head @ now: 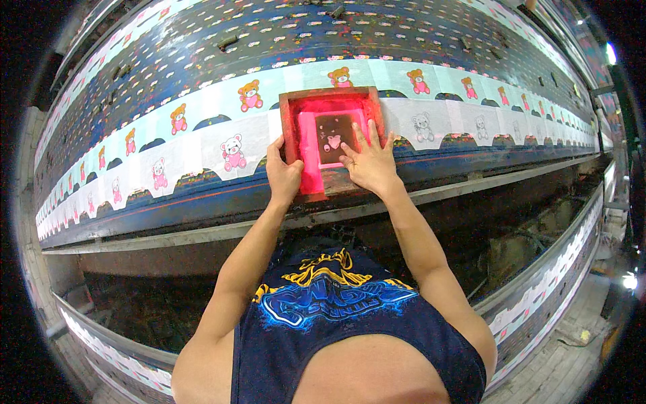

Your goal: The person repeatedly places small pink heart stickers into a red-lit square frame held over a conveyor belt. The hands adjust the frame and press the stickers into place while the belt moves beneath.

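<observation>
A wooden-framed printing screen (pixel 330 93) with pink ink inside lies on a row of white fabric pieces at the near edge of a long table. My left hand (pixel 286 174) grips the left side of its frame, thumb on the inner side. Spread over the right part of the screen is my right hand (pixel 371 156), fingers apart, some fingertips at the mesh near a heart-shaped opening. Left of the screen, a white fabric piece (pixel 212 146) bears a bear outline with pink parts. To the right, another white piece (pixel 444 118) shows only a dark bear outline.
Behind runs a row of pale green fabric pieces (pixel 287 81) with brown bears holding pink hearts. Small dark blocks (pixel 228 42) lie on the ink-spotted tabletop (pixel 282 38). A pale rail (pixel 222 233) follows the table's near edge. More printed fabric (pixel 530 303) lies on a table behind me.
</observation>
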`<state>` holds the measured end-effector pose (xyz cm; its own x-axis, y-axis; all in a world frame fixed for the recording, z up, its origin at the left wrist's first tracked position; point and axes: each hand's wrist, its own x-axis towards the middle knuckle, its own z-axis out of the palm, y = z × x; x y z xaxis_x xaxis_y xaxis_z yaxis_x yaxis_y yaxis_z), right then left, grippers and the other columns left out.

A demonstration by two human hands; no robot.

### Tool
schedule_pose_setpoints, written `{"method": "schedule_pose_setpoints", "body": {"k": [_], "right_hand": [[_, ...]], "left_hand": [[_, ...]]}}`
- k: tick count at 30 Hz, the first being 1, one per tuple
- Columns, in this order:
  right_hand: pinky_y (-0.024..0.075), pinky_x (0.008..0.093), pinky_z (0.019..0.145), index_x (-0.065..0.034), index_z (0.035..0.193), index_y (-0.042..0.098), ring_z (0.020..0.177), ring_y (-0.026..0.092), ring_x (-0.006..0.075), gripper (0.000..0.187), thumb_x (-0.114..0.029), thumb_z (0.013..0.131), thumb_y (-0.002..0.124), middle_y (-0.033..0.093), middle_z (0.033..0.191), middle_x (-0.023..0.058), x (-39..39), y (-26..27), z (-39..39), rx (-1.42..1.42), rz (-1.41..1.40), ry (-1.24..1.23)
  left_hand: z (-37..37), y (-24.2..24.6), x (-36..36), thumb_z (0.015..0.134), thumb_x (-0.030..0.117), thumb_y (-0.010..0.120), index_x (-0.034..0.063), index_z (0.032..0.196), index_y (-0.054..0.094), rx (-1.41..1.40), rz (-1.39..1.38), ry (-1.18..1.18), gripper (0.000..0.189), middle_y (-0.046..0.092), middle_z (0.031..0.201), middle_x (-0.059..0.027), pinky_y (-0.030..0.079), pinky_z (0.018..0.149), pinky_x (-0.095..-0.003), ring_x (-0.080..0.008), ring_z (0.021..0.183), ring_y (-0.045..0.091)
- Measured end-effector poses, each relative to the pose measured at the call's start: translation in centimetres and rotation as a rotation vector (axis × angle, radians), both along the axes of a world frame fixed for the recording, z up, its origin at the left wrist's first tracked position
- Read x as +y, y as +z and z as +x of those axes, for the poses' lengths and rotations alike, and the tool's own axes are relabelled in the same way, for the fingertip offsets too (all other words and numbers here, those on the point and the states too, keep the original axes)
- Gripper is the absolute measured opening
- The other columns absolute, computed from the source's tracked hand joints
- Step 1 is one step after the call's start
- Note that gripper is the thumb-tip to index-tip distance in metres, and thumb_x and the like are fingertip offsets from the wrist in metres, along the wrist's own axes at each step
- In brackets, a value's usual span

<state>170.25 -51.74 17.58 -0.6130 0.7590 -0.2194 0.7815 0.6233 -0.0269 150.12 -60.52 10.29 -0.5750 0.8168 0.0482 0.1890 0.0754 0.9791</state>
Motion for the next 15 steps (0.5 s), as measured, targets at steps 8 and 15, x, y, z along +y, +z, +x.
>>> {"method": "schedule_pose_setpoints", "body": {"k": [8, 15], "right_hand": [[0.0247, 0.0737, 0.114, -0.0051, 0.147, 0.053, 0.151, 0.03, 0.0421, 0.057, -0.043, 0.105, 0.047, 0.036, 0.163, 0.0179, 0.4, 0.9, 2.4, 0.146, 0.198, -0.257], [0.0265, 0.0717, 0.114, -0.004, 0.146, 0.053, 0.146, 0.043, 0.0321, 0.055, -0.04, 0.106, 0.045, 0.047, 0.157, 0.0145, -1.9, -1.3, 6.1, 0.194, 0.004, -0.342]], "left_hand": [[-0.2, -0.2, -0.1, 0.07, -0.005, 0.065, -0.0076, 0.139, 0.051, 0.007, -0.027, -0.001, 0.07, 0.061, 0.131, -0.0212, 0.044, 0.11, -0.0373, -0.0301, 0.124, 0.059], [0.1, -0.1, 0.0, 0.072, -0.01, 0.063, -0.0072, 0.138, 0.051, -0.034, -0.01, -0.005, 0.067, 0.059, 0.129, -0.0198, 0.045, 0.108, -0.0364, -0.0288, 0.121, 0.06]]}}
